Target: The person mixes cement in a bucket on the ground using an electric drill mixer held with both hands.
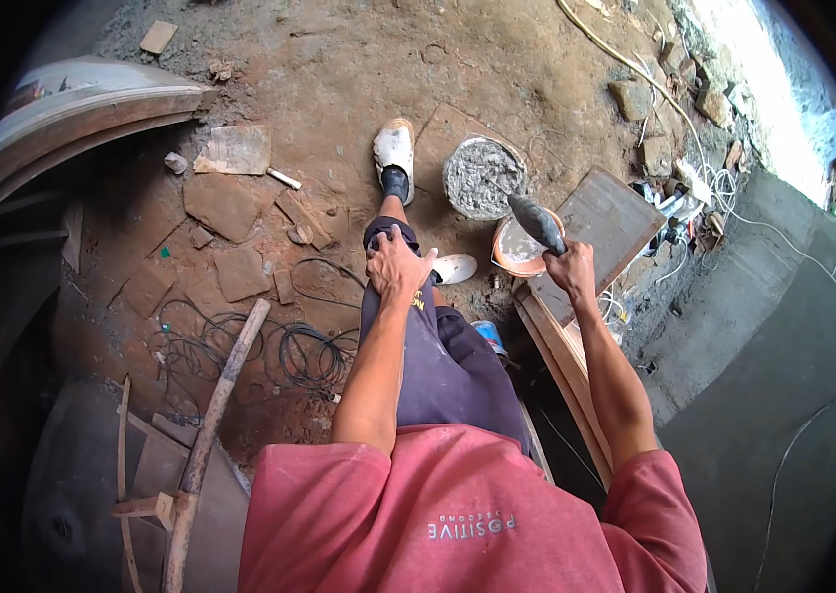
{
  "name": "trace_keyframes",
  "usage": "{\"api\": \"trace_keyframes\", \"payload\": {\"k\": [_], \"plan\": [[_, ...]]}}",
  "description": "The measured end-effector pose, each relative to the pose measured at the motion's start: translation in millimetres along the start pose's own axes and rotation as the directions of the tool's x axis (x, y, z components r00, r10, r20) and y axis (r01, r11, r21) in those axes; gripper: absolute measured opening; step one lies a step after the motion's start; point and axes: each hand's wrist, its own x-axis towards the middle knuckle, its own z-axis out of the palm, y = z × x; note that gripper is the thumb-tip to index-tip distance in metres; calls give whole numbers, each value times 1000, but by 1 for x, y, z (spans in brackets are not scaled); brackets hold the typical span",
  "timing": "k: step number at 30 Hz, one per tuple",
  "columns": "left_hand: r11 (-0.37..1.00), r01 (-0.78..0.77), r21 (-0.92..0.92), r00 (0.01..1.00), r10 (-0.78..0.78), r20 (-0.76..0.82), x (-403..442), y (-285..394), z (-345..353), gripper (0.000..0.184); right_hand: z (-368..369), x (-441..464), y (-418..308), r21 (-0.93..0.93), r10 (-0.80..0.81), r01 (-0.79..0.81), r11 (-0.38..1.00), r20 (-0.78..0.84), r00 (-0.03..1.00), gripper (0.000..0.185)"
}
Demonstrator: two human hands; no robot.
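Observation:
My left hand (398, 265) rests on my raised knee with its fingers spread over the dark trouser leg (400, 341). In my right hand (572, 269) is a trowel (537, 221), gripped by its handle. Its grey-coated blade points away from me and hangs over an orange-rimmed bucket (511, 259), covering part of it. Pale residue lines that bucket. Just beyond stands a bucket of wet grey mortar (483, 180), filled near its rim. A flat, dusty board (604, 232) lies right beside the trowel hand.
Wooden planks (566, 371) run beneath my right forearm. A rough pole (215, 435) and tangled black cable (309, 356) lie to the left, near broken tiles (225, 206). A curved wooden-edged piece (92, 104) stands at far left. Smooth grey cement (774, 366) spans the right side.

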Motion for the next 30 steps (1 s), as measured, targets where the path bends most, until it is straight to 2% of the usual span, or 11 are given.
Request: {"api": "trace_keyframes", "payload": {"k": [3, 6, 12, 14, 18, 20, 24, 26, 30], "plan": [[1000, -4, -15, 1000, 4, -9, 3, 0, 1, 93, -26, -26, -11, -46, -17, 13, 999, -75, 997, 20], [1000, -7, -21, 1000, 7, 11, 1, 4, -6, 92, -64, -62, -22, -65, 38, -41, 997, -45, 998, 19], [999, -5, -46, 1000, 6, 16, 4, 5, -6, 92, -105, -102, -35, -59, 4, -10, 998, -95, 995, 16], [1000, -14, -18, 1000, 14, -6, 3, 3, -5, 92, -96, -97, -27, -51, -22, 17, 999, -103, 994, 16], [1000, 4, -16, 1000, -3, 23, 2, 1, -7, 92, -53, -63, -16, -15, 50, -51, 999, -75, 996, 17], [1000, -4, -12, 1000, 4, 19, 3, -2, -1, 92, -21, -37, -2, -30, 13, -15, 999, -78, 997, 20], [1000, -3, -8, 1000, 3, 4, 0, -5, 2, 92, 17, -5, 5, -67, 41, -44, 997, -39, 998, 23], [999, 16, -46, 1000, -15, 28, 0, -3, -1, 92, 26, 3, 8, -99, 113, -115, 988, -30, 993, 25], [999, 12, -42, 1000, -11, 19, -1, -1, 1, 92, 25, 5, 4, -118, 122, -125, 985, -37, 992, 24]]}}
